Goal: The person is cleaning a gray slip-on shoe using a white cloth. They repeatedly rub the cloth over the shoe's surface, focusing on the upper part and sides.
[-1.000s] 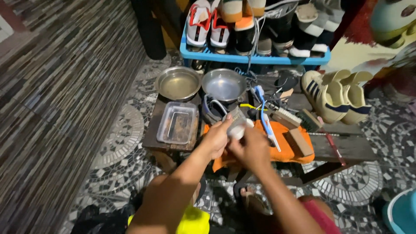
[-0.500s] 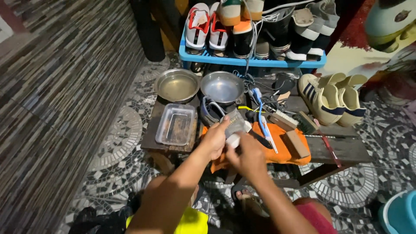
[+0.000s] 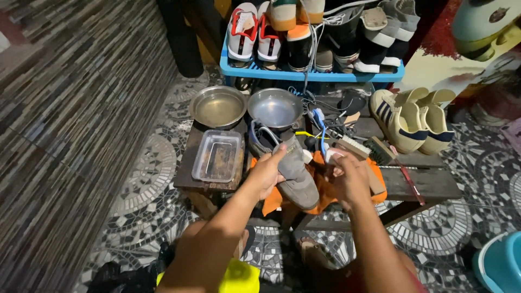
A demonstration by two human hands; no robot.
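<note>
Over low wooden bench [image 3: 434,184]: left hand [image 3: 266,172] grips grey shoe [image 3: 296,173] mid-side, light, semi-stiff, suede-like; right hand [image 3: 347,176] closed, contents unclear.

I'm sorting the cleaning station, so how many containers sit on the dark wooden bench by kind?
Round metal bowls: 2
Clear rectangular plastic tray: 1
Total: 3
The left hand holds a grey suede shoe just right of the tray.
</note>
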